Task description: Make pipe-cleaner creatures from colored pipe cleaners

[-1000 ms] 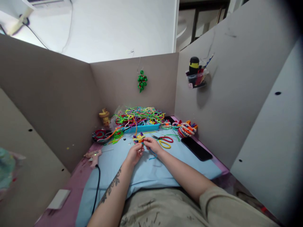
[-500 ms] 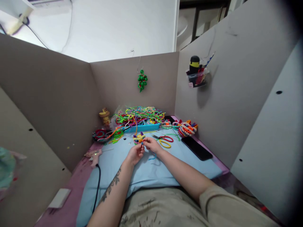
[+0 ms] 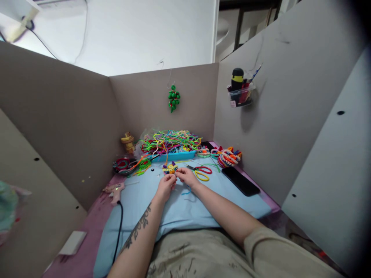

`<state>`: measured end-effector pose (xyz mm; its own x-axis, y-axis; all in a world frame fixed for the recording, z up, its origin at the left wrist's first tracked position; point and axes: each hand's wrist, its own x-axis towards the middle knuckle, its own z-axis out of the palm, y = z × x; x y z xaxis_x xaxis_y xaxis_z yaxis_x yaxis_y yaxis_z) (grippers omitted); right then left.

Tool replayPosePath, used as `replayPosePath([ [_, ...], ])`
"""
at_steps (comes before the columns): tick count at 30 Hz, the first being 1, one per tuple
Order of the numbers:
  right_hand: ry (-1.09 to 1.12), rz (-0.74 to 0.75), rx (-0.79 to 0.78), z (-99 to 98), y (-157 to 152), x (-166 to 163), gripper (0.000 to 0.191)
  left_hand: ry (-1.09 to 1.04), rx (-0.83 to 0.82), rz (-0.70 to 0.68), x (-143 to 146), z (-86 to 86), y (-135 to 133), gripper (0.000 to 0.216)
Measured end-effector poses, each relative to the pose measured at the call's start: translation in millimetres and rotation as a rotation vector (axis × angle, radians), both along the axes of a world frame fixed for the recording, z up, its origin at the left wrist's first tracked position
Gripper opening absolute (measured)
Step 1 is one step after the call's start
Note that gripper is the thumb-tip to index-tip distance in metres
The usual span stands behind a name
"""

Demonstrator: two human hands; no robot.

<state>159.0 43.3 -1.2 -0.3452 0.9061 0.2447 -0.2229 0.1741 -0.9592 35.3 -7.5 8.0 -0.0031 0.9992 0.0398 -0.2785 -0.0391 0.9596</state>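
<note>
My left hand (image 3: 166, 187) and my right hand (image 3: 187, 177) meet over the light blue mat (image 3: 179, 208), fingertips pinched together on a small multicoloured pipe-cleaner figure (image 3: 169, 168). A thin blue pipe cleaner (image 3: 186, 191) trails from my right hand onto the mat. Both hands are closed in a pinch. Red and yellow scissors (image 3: 201, 172) lie just right of my right hand.
A blue tray heaped with coloured pipe cleaners (image 3: 169, 144) sits at the back. Finished pipe-cleaner pieces (image 3: 228, 157) lie back right, a black phone (image 3: 240, 181) on the right, a glue gun (image 3: 114, 190) with its cord on the left. Grey partition walls (image 3: 66, 116) enclose the desk.
My left hand has edged up and forward toward the figure; my right hand holds almost still. The loose blue end has shifted slightly on the mat.
</note>
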Motion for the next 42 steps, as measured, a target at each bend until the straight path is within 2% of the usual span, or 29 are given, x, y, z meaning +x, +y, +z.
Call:
replayPosePath([
  [5,0.027,0.003,-0.013,0.0,-1.8,-1.4,0.026,-0.051,-0.012,0.037,-3.7,1.0,1.1,0.031],
  [13,0.010,0.032,0.031,-0.9,-1.3,-0.4,0.024,-0.186,-0.085,-0.032,-3.9,1.3,0.0,0.030],
  [19,0.014,0.083,-0.031,-2.6,1.3,-1.2,0.027,-0.225,-0.161,-0.047,-2.9,5.3,-2.3,0.030],
  [25,0.080,0.072,-0.090,-4.7,3.2,-4.5,0.032,-0.228,-0.151,-0.058,-2.9,6.8,-3.3,0.029],
  [30,0.082,0.178,-0.123,-3.5,1.4,-3.2,0.039,-0.286,-0.219,-0.176,-6.5,3.1,-0.8,0.028],
  [35,0.114,0.171,-0.143,-3.0,0.2,-2.6,0.035,-0.296,-0.253,-0.272,-6.9,3.0,-2.7,0.033],
  [38,0.111,0.132,-0.135,-1.4,0.4,-1.3,0.034,-0.248,-0.232,-0.231,-3.4,3.4,-4.4,0.037],
  [42,0.105,0.062,-0.105,2.1,1.3,2.0,0.034,-0.162,-0.152,-0.087,0.8,4.1,-4.3,0.040],
])
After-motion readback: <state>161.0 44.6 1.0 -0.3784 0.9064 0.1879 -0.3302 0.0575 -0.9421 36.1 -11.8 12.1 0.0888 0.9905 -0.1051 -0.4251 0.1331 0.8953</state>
